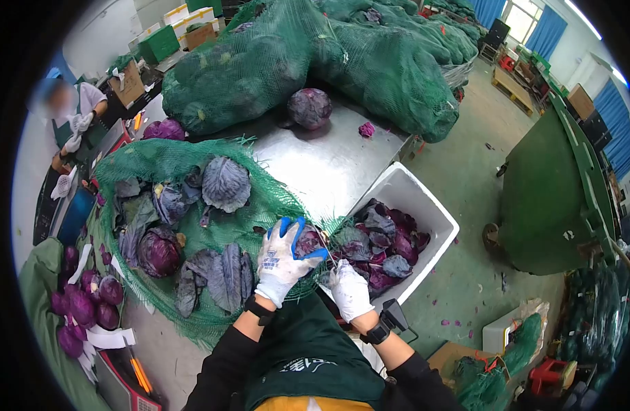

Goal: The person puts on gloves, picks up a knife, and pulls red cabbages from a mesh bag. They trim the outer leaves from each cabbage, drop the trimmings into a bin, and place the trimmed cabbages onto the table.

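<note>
My left hand (282,260), in a white glove with blue fingertips, is curled around a red cabbage (308,242) at the edge of a green mesh bag (267,188). My right hand (350,291), in a white glove, is closed on what looks like a thin knife (328,245); its blade points up beside the cabbage and its handle is hidden. Inside the opened bag lie a purple cabbage (159,252), a cabbage with dark outer leaves (226,183) and loose leaves (227,277). Right of my right hand, a white foam box (435,226) holds purple leaf trimmings (397,236).
Full green mesh sacks (240,75) are piled at the back of the metal table (308,168), near a single cabbage (309,108). Trimmed purple cabbages (82,305) lie at the left. A large green wheeled bin (548,192) stands at right. Another person (72,113) works at far left.
</note>
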`<action>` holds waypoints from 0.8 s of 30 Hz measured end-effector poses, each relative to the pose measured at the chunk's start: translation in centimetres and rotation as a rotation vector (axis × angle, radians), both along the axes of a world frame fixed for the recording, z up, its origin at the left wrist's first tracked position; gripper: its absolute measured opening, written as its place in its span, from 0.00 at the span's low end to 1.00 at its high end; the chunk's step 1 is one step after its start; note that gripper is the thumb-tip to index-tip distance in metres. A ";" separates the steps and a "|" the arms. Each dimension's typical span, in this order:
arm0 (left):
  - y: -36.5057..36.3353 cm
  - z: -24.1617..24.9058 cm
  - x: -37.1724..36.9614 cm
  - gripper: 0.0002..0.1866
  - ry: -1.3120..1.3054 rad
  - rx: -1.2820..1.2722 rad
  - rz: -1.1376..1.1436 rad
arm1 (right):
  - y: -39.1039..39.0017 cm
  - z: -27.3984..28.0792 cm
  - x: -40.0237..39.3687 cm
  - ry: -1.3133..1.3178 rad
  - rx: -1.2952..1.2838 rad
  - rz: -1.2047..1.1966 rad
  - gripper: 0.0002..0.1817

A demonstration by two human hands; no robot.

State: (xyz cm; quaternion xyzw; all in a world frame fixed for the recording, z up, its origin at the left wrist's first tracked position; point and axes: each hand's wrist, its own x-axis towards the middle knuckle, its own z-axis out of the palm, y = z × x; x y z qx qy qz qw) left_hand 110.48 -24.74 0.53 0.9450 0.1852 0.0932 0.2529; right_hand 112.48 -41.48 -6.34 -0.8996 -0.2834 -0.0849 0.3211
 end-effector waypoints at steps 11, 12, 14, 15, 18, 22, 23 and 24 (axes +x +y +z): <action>-2.5 0.9 1.3 0.46 0.197 0.215 -0.001 | 2.2 -3.3 3.5 0.097 -0.010 0.031 0.07; -2.7 0.9 1.3 0.46 0.218 0.283 -0.011 | 2.6 -5.8 4.1 0.077 0.102 0.024 0.07; -1.4 0.6 0.8 0.45 0.180 0.275 -0.020 | 2.6 -3.5 4.4 0.252 -0.003 -0.014 0.08; 0.4 -0.3 0.5 0.43 0.003 0.103 -0.106 | 2.4 -2.6 4.4 0.428 -0.117 -0.046 0.08; 4.3 -2.8 -0.5 0.39 -0.405 -0.794 -0.167 | 1.6 -4.7 6.7 0.584 -0.117 0.135 0.15; 5.9 -0.2 -3.5 0.36 -0.303 -0.332 -0.237 | 1.6 -4.8 6.0 0.498 -0.020 0.087 0.23; 4.6 2.0 -3.6 0.36 -0.231 -0.078 -0.241 | 2.1 -3.2 5.2 0.439 0.026 0.091 0.26; 3.0 3.0 -3.7 0.37 -0.201 0.056 -0.226 | 2.7 -1.5 4.3 0.382 0.069 0.093 0.29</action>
